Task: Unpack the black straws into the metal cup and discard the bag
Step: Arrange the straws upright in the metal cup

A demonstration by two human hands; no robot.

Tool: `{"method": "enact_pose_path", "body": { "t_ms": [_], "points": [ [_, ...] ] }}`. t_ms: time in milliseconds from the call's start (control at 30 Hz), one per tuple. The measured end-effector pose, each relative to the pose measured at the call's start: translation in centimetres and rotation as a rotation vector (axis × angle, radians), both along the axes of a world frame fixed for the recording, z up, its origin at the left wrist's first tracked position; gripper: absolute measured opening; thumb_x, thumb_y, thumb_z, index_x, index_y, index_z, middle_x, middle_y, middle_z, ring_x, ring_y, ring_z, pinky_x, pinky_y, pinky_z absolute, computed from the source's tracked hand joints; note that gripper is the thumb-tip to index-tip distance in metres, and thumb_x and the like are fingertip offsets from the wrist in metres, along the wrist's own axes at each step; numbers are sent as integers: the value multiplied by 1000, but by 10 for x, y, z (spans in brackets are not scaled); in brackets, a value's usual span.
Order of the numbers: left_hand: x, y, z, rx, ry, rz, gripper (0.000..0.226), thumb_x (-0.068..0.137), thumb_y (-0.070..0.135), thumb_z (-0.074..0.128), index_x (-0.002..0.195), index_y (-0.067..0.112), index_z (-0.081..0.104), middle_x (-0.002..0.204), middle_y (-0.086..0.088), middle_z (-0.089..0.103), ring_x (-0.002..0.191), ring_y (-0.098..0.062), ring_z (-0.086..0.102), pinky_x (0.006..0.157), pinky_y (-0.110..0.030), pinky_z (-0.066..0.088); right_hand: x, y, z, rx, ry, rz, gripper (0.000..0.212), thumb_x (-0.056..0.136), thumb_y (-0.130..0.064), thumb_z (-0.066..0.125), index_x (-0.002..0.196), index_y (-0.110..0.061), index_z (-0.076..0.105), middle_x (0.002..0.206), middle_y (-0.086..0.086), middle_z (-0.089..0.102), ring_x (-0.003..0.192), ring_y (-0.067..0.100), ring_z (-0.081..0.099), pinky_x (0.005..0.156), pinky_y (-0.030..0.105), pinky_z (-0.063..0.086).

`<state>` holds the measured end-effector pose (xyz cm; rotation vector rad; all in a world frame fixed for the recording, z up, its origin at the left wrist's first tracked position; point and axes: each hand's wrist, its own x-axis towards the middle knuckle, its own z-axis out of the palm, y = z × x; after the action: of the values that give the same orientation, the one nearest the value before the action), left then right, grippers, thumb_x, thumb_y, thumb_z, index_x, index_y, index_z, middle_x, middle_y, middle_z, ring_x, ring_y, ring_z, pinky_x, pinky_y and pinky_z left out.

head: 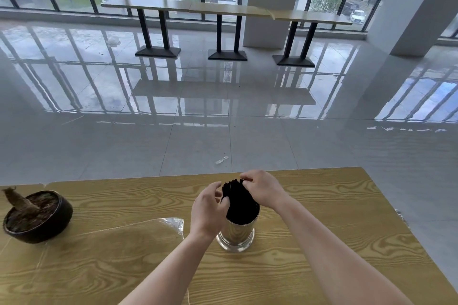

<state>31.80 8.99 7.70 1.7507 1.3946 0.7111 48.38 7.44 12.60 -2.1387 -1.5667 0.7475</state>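
1. Currently: black straws (239,202) standing as one bundle in the metal cup (236,233), tops fanned above the rim.
2. Metal cup upright on the wood-grain desk (322,205), about mid-desk, toward the far edge.
3. Left hand (207,208) pressed against the left side of the straw bundle; grip partly curled, fingertips touching the straws, not seen fully wrapped around them.
4. Right hand (262,190) over the top right of the bundle; grip pinched together on the straw tips.
5. Clear plastic bag (138,229) lying flat on the desk just left of the cup, near the left wrist, held by neither hand.
6. Dark potted plant (37,215) at the desk's left side, well apart from the cup.
7. Small clear wrapper (222,160) on the tiled floor beyond the desk's far edge.
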Motion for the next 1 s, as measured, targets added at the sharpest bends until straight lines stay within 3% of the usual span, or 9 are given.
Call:
{"method": "enact_pose_path", "body": {
  "t_ms": [67, 267, 467, 567, 733, 1000],
  "points": [
    [0, 2, 2, 4, 5, -3, 44, 90, 25, 67, 134, 18, 60, 103, 5, 69, 90, -11, 66, 86, -37, 56, -1, 2, -2, 2, -36, 10, 33, 99, -16, 51, 128, -15, 67, 127, 3, 70, 121, 21, 61, 102, 36, 49],
    [3, 7, 7, 18, -5, -6, 37, 87, 25, 71, 123, 21, 66, 101, 6, 72, 86, -8, 67, 84, -35, 57, 0, 3, -3, 61, -42, -11, 22, 94, -21, 62, 111, -20, 75, 108, -1, 76, 103, 18, 68, 89, 35, 55],
    [7, 10, 7, 29, 17, -18, 36, 88, 28, 71, 123, 22, 67, 105, 5, 72, 91, -12, 67, 85, -37, 57, -3, 10, 3, -37, -28, 154, 50, 94, -10, 48, 141, -27, 56, 132, 1, 66, 123, 21, 58, 101, 34, 46],
    [7, 9, 6, 25, 23, -25, 32, 88, 27, 70, 120, 24, 69, 104, 7, 72, 88, -10, 67, 82, -34, 57, -4, 12, 4, -11, -125, 248, 39, 97, -11, 46, 125, -26, 68, 124, 1, 71, 118, 23, 60, 100, 41, 49],
    [5, 9, 6, -1, 5, -30, 26, 89, 27, 68, 114, 27, 71, 100, 10, 72, 85, -7, 67, 80, -33, 58, -4, 14, 3, 62, -170, 249, 24, 95, -17, 56, 108, -24, 75, 107, -1, 75, 102, 18, 65, 80, 27, 46],
    [5, 10, 9, 9, -60, -8, 18, 87, 29, 67, 103, 29, 75, 92, 14, 74, 84, -4, 67, 76, -29, 57, 4, 9, 2, 146, -96, 185, 9, 89, -26, 70, 95, -22, 76, 98, -3, 74, 92, 13, 64, 77, 25, 46]
  ]
}}
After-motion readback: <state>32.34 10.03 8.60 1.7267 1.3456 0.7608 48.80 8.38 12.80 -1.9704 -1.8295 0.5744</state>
